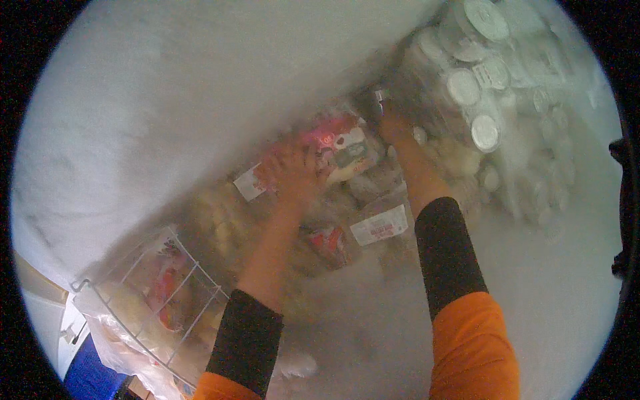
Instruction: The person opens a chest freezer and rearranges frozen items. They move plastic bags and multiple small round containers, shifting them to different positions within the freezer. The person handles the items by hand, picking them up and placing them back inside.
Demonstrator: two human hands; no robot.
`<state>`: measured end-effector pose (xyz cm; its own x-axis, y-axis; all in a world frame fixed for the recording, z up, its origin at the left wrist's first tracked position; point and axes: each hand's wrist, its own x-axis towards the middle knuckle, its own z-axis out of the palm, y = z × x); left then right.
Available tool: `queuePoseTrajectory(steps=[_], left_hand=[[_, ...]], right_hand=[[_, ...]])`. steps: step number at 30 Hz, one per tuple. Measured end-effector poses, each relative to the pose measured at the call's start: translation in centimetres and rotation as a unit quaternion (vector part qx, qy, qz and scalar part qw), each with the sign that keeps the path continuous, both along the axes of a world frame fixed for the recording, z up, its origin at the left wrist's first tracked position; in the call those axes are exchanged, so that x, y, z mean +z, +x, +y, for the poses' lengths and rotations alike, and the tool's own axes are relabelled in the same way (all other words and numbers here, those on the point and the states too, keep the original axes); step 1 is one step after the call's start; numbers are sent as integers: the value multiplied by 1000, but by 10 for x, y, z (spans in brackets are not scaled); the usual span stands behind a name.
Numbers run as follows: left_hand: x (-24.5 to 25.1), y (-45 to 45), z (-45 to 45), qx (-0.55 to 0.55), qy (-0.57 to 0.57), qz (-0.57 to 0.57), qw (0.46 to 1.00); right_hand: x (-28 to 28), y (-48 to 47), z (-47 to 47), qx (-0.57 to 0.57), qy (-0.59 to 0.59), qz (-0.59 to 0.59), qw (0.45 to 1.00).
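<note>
Both my hands reach down into a frosty, misty chest freezer full of packaged food. My left hand (295,167) lies with spread fingers on or just over plastic food packages, beside a pink printed package (347,145) and a white label (250,182). My right hand (395,125) is at the edge of the heap, near a small white-labelled item (381,97); haze hides its fingers, and I cannot tell whether it holds anything. Between my forearms lie a red and clear packet (330,242) and a bag with a white printed label (381,225).
A white wire basket (197,262) with bagged food hangs at the lower left. Round-lidded containers (485,132) are heaped at the upper right. A frosted freezer wall (150,100) rises on the left. Something blue (92,370) shows outside at the lower left.
</note>
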<state>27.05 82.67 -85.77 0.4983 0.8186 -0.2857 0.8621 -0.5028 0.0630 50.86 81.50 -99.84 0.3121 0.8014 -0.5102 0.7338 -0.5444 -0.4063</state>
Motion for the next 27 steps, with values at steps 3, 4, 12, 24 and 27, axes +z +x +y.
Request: queuePoseTrajectory(steps=[3, 4, 12, 24, 27], left_hand=[[-5, -2, -3, -39, 87, -42, 995], [-7, -3, -2, -42, 85, -40, 995], [-13, -4, -2, 18, -4, 15, 1000], [-6, 8, 0, -4, 39, 32, 999], [-11, 6, -1, 0, 26, 23, 999]], right_hand=[[-15, 4, 15, 95, 40, -29, 994], [-19, 2, 17, 86, 49, -38, 994], [-34, -1, 43, 32, 52, -25, 998], [-26, 49, -36, 231, 59, -84, 967], [-16, 59, -48, 298, 47, -79, 950]])
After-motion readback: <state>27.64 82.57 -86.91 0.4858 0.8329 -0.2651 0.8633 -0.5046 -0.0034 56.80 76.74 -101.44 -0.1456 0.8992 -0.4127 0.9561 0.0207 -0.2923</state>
